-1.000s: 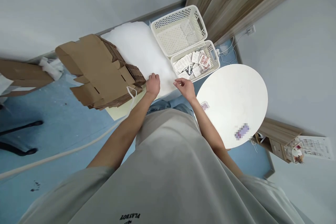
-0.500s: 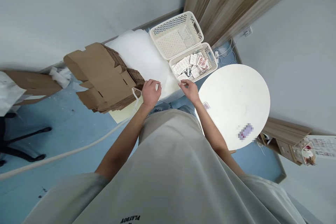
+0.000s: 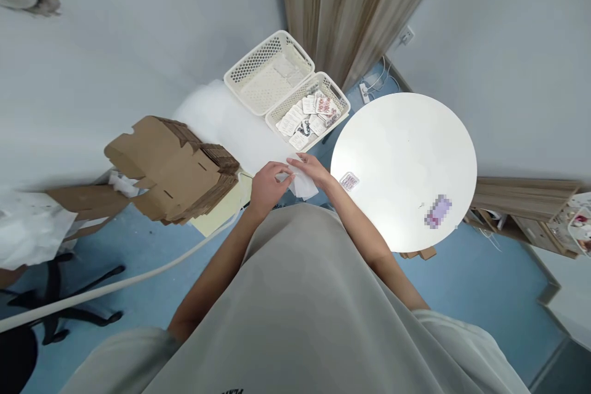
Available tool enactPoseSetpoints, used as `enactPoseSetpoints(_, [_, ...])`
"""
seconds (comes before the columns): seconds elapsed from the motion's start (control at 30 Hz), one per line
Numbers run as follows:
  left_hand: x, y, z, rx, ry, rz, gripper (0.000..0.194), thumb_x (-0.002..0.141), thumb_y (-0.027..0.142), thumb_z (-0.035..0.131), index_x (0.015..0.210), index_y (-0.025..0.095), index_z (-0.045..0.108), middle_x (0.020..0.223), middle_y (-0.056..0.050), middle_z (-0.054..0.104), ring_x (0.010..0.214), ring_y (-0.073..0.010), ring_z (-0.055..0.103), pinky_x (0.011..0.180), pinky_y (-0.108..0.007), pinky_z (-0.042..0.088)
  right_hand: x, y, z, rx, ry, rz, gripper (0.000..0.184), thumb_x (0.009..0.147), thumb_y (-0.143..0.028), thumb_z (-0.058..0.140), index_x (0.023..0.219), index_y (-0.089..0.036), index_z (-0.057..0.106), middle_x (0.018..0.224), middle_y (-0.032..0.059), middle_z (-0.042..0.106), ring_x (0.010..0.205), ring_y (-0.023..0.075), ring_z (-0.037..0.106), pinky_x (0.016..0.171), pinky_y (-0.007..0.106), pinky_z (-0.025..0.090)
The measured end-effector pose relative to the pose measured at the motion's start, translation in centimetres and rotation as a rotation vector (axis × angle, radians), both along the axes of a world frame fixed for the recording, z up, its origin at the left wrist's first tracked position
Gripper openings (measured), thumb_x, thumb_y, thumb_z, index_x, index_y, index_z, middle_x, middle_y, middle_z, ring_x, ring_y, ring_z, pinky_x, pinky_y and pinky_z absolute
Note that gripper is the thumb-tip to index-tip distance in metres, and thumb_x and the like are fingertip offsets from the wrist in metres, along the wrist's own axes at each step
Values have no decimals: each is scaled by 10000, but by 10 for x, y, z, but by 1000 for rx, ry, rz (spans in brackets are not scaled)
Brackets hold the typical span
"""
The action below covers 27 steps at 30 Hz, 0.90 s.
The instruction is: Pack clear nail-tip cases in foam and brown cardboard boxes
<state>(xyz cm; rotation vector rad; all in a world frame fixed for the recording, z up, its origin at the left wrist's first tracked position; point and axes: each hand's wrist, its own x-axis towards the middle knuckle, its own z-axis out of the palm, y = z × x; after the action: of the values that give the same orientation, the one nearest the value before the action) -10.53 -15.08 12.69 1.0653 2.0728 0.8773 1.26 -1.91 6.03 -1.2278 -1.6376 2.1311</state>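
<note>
Thin white sheet between the hands, near shirt front. Right hand pinches it; left hand curled at its edge, grip unclear. Beyond, card basket; left, flattened cardboard; right, round table.

Along the left and centre runs the work surface, nearly hidden under its load, a pale yellow strip peeking out at its lower edge. And look at the load: a stack of flattened brown cardboard on the left, a soft white pile just beside it, then two perforated cream baskets, the upper basket and the lower basket, side by side towards upper centre.

Over to the right, there's the round white table! A small printed packet lies near its left edge, and a pixelated purple item sits at its lower right.
</note>
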Motion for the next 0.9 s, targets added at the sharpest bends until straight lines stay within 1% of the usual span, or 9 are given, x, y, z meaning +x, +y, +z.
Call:
enactPoseSetpoints(0.1, [8, -3, -9, -42, 36, -15, 62, 917, 320, 746, 932, 263, 767, 1196, -73, 752, 1054, -288, 716, 1019, -448, 590, 16, 4, -1, -4, -6, 28, 574, 763, -738, 812, 976, -214, 712, 974, 44, 783, 887, 228, 731, 787, 336, 600])
enactPoseSetpoints(0.17, [14, -6, -15, -53, 39, -2, 134, 903, 355, 782, 994, 259, 766, 1252, -88, 739, 1099, -300, 713, 1063, -465, 574, 26, 8, 3, 108, -26, 40, 503, 796, -698, 785, 913, -219, 680, 942, 31, 763, 907, 233, 720, 811, 335, 580])
enactPoseSetpoints(0.23, [19, -7, -22, -59, 3, 71, 378, 873, 423, 831, 1196, 247, 743, 1408, -130, 680, 1250, -337, 676, 1073, -470, 575, 38, 13, 12, 246, -32, 72, 434, 855, -653, 736, 890, -227, 664, 935, 26, 747, 930, 238, 706, 851, 342, 563])
enactPoseSetpoints(0.33, [27, -5, -36, -116, -177, 266, 835, 834, 511, 877, 1539, 215, 541, 1657, -221, 482, 1475, -386, 544, 1093, -474, 575, 61, 18, 34, 412, -62, 99, 371, 934, -609, 657, 895, -240, 656, 920, 16, 721, 917, 237, 677, 887, 350, 539])
enactPoseSetpoints(0.4, [35, 0, -44, -176, -379, 348, 953, 882, 566, 831, 1648, 202, 396, 1707, -258, 420, 1522, -388, 512, 1129, -497, 553, 83, 20, 49, 469, -78, 79, 365, 966, -605, 620, 903, -247, 647, 903, 10, 701, 897, 233, 657, 884, 346, 528])
enactPoseSetpoints(0.5, [54, 12, -48, -158, -577, 345, 919, 971, 651, 706, 1683, 208, 332, 1670, -245, 492, 1511, -360, 543, 1169, -502, 525, 123, 24, 65, 480, -77, 6, 397, 982, -638, 598, 914, -249, 631, 911, 10, 686, 908, 228, 645, 874, 336, 519])
enactPoseSetpoints(0.6, [86, 32, -42, -51, -666, 252, 825, 962, 689, 697, 1596, 207, 482, 1538, -208, 636, 1420, -348, 626, 1126, -473, 562, 167, 24, 66, 423, -78, -70, 436, 959, -683, 629, 927, -248, 628, 920, 14, 683, 917, 229, 646, 854, 335, 528])
enactPoseSetpoints(0.77, [153, 70, -37, 61, -768, 168, 743, 818, 600, 850, 1401, 177, 668, 1302, -171, 766, 1275, -363, 697, 1035, -469, 606, 243, 12, 47, 302, -91, -249, 455, 909, -675, 701, 1073, -251, 662, 984, 26, 716, 949, 245, 678, 845, 354, 563])
enactPoseSetpoints(0.9, [197, 98, -38, -4, -653, -10, 710, 782, 505, 838, 1393, 170, 700, 1243, -126, 781, 1194, -338, 723, 972, -426, 617, 298, -6, 26, 207, -65, -400, 732, 834, -623, 805, 1432, -263, 585, 1096, 47, 757, 1057, 272, 712, 929, 393, 590])
